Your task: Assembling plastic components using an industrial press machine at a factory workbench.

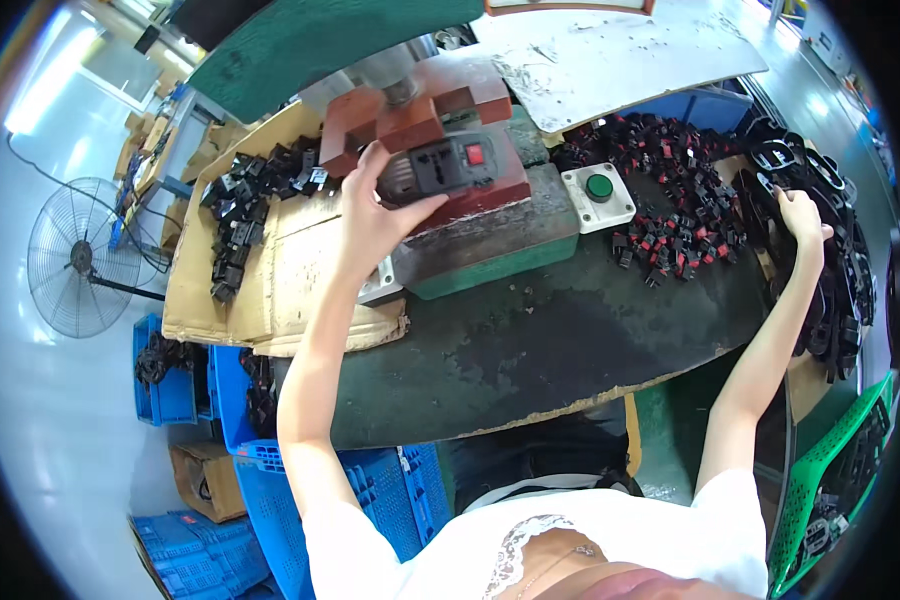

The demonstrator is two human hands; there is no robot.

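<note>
Left of both hands [370, 215] [803, 213], carton [290, 250], black parts [234, 236] inside

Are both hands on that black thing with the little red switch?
No, only the left hand is on the black thing; the right hand is away at the heap of dark parts.

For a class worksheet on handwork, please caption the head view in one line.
Left hand holding a black socket unit at a press, right hand at a pile of black parts.

no readable text, no legible labels, numbers or signs
</note>
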